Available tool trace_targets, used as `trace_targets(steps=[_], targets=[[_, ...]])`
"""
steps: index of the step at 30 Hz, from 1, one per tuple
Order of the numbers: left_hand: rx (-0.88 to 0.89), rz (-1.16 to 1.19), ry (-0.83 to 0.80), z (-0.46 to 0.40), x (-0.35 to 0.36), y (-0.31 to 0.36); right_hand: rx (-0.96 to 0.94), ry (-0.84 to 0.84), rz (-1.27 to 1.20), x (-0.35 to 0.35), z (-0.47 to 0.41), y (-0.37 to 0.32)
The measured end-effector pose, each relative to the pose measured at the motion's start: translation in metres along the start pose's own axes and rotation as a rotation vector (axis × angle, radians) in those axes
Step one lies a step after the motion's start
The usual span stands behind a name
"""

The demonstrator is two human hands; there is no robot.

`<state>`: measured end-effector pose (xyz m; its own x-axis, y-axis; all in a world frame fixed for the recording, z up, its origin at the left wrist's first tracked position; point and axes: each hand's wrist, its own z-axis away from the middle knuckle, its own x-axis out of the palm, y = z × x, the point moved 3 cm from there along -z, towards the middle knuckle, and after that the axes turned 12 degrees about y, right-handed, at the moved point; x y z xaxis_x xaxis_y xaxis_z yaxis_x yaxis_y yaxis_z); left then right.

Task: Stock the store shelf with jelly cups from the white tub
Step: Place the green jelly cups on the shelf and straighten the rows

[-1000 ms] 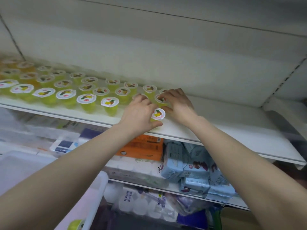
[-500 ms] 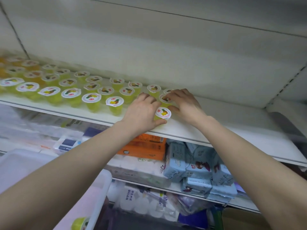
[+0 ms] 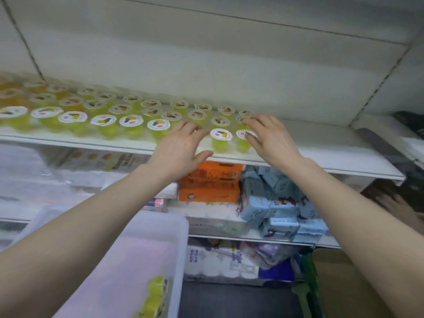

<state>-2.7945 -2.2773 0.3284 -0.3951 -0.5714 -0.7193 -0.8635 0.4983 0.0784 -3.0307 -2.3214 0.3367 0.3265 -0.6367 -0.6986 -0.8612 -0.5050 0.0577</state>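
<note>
Both hands have let go since the earlier frames: our left hand (image 3: 181,149) has lifted off the front cups, fingers now spread and holding nothing, and our right hand (image 3: 267,136) is relaxed, fingertips just resting on the lid of the rightmost jelly cup (image 3: 243,140). Next to it stands the cup just placed (image 3: 220,139), upright at the shelf (image 3: 321,166) front edge. We judge this batch placed, so next comes another reach down. Rows of jelly cups (image 3: 103,125) fill the shelf's left part; the right part is bare. White tub (image 3: 146,246) below left holds a few cups (image 3: 156,294) near its right wall.
</note>
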Motion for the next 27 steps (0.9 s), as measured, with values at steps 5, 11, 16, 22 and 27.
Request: trace_targets(steps=[5,11,16,22,27], targets=[[-0.058,0.078,-0.066,0.087,-0.015,-0.028,0.045,-0.054,-0.032,0.006,0.051,-0.078],[-0.189,0.145,-0.209,0.231,-0.005,-0.046,0.074,-0.212,-0.158,0.046,0.143,-0.187],[-0.271,0.204,-0.425,0.328,0.004,-0.048,0.068,-0.427,-0.266,0.075,0.202,-0.262],[-0.332,0.234,-0.597,0.387,0.009,-0.045,-0.052,-0.644,-0.185,0.11,0.233,-0.301],[-0.404,0.242,-0.611,0.389,0.014,-0.047,-0.242,-0.884,0.141,0.134,0.23,-0.32]])
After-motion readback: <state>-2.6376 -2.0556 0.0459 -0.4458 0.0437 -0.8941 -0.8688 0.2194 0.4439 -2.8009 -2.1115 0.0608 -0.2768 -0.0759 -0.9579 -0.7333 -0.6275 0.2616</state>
